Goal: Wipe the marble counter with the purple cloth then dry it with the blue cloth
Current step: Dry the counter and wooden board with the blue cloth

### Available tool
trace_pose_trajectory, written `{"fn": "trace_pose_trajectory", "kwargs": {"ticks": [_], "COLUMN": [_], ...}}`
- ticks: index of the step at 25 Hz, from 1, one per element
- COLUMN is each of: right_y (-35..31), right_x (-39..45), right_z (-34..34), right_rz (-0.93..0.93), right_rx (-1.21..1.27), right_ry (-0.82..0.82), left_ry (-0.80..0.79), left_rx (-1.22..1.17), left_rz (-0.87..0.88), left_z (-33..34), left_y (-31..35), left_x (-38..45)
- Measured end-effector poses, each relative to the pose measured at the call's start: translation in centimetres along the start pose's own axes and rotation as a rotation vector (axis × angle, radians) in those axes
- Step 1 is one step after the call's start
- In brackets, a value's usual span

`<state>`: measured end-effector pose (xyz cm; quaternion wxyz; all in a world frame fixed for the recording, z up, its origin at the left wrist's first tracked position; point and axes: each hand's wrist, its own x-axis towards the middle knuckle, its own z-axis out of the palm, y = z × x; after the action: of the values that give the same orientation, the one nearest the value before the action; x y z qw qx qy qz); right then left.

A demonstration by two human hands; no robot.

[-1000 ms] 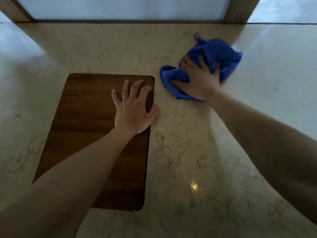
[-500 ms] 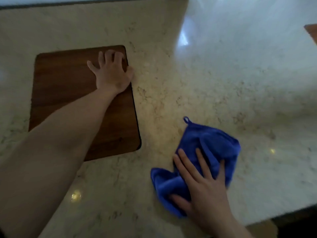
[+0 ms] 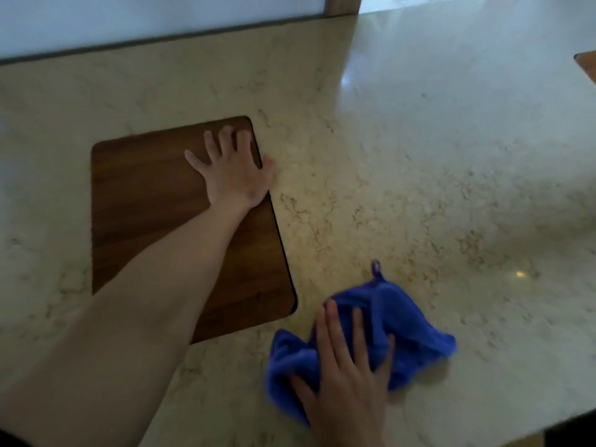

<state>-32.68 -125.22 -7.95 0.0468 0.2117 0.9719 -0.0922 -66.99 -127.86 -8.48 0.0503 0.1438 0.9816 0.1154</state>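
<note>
A: Surface status?
B: The desk [image 3: 419, 162] is beige marble with brown veining and a glossy sheen at the far right. A dark wooden board [image 3: 145, 204] with rounded corners lies on its left half.

A: Cloth position and condition?
B: The blue cloth [image 3: 409, 327] lies bunched on the desk near the front edge, just right of the board's near corner. It is deep blue and plush, with a small hanging loop at its far edge.

A: Hands?
B: The right hand [image 3: 348, 375] presses flat on the cloth, fingers spread, not gripping. The left hand [image 3: 235, 169] rests open on the board's far right corner, holding nothing.
</note>
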Motion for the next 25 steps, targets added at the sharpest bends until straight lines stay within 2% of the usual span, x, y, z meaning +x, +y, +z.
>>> {"fn": "trace_pose_trajectory", "kwargs": {"ticks": [6, 9, 12, 16, 20, 25], "right_y": [-2.4, -2.8, -4.4, -4.0, -0.9, 3.0], "right_x": [20.8, 31.1, 43.7, 55.6, 58.5, 51.8], "right_z": [-1.8, -3.2, -4.4, -6.0, -7.7, -8.2], "right_rz": [-0.04, -0.11, -0.154, -0.124, -0.201, -0.251], "right_rx": [0.074, 0.1, 0.104, 0.044, -0.008, -0.063], "right_ry": [0.058, 0.023, 0.028, 0.031, -0.006, -0.011], "left_ry": [0.235, 0.222, 0.23, 0.214, 0.174, 0.1], "left_rx": [-0.186, -0.197, -0.099, -0.014, -0.014, -0.004], "left_rz": [-0.188, -0.183, -0.174, -0.176, -0.199, -0.203], "left_z": [0.5, 0.8, 1.2, 1.4, 1.1, 0.6], "left_y": [-0.8, -0.8, -0.7, -0.4, -0.2, 0.0], "left_x": [0.6, 0.0, 0.1, 0.4, 0.4, 0.5]}}
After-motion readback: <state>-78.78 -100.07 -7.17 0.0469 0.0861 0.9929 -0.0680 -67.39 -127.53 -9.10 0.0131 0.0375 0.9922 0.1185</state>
